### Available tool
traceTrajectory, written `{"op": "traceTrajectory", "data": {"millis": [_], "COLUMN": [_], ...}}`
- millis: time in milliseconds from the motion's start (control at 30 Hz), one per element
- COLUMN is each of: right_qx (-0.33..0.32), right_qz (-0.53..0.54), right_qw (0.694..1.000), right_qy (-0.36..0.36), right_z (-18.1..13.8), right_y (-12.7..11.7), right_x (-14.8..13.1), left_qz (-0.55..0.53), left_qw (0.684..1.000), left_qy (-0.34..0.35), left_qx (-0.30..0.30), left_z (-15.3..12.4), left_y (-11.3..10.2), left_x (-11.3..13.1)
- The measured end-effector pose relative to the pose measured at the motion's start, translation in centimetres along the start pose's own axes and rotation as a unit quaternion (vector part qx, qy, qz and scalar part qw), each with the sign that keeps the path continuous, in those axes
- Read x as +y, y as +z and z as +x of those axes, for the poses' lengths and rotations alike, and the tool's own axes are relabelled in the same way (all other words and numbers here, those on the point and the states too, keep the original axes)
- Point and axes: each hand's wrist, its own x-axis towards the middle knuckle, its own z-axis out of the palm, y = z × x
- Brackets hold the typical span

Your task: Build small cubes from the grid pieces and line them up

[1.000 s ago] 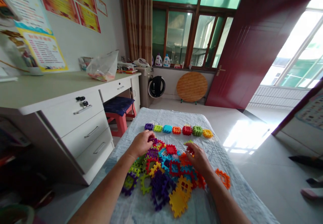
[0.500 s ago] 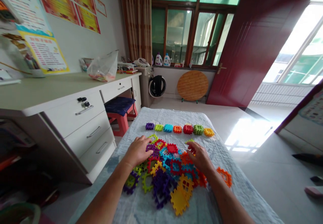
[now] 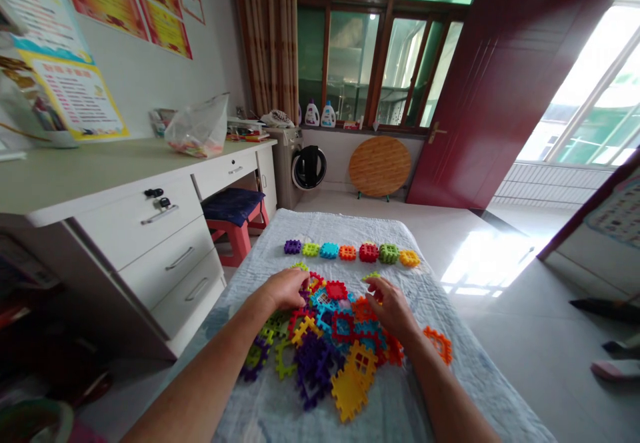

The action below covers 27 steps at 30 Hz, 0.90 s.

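Note:
A heap of flat plastic interlocking tiles [image 3: 325,343] in purple, red, blue, green, yellow and orange lies on a table covered with a pale blue cloth [image 3: 270,410]. My left hand [image 3: 285,288] rests on the heap's left side, fingers curled over a purple tile. My right hand [image 3: 390,306] lies on the heap's right side, fingers bent around red and orange tiles. Beyond the heap, a row of several small coloured cubes [image 3: 350,252] runs across the cloth. One orange tile [image 3: 439,344] lies apart on the right.
A white desk with drawers [image 3: 150,230] stands on the left, a plastic bag [image 3: 197,130] on top. A red stool with a blue cushion [image 3: 235,213] sits under it. A dark red door [image 3: 500,90] and a round wooden tabletop [image 3: 379,166] stand ahead.
My left hand has drawn back from the far left edge of the heap onto its purple tiles. My right hand has barely shifted.

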Motion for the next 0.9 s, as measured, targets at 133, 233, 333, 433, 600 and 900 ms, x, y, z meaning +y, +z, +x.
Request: {"op": "traceTrajectory", "data": {"millis": [133,233,333,433,600,900], "right_qx": [0.002,0.005,0.010,0.015,0.011,0.006], "right_qz": [0.003,0.007,0.007,0.009,0.004,-0.001], "right_qw": [1.000,1.000,1.000,1.000,1.000,1.000], "right_qy": [-0.001,-0.001,0.000,-0.002,-0.006,-0.008], "right_z": [0.0,-0.1,-0.1,-0.1,-0.1,-0.1], "right_y": [0.0,-0.1,-0.1,-0.1,-0.2,0.0], "right_x": [-0.1,-0.2,-0.2,-0.3,-0.4,0.0], "left_qz": [-0.002,-0.010,-0.037,-0.119,-0.249,-0.122], "left_qw": [1.000,1.000,0.999,0.992,0.959,0.965], "left_qy": [0.003,0.003,0.018,0.042,0.083,0.036], "left_qx": [-0.004,0.002,0.018,0.014,0.109,0.227], "left_z": [0.0,0.1,0.3,0.4,0.0,-1.0], "left_y": [-0.1,-0.3,-0.5,-0.7,-2.0,-0.7], "left_x": [0.1,0.1,0.2,0.3,0.3,-2.0]}}
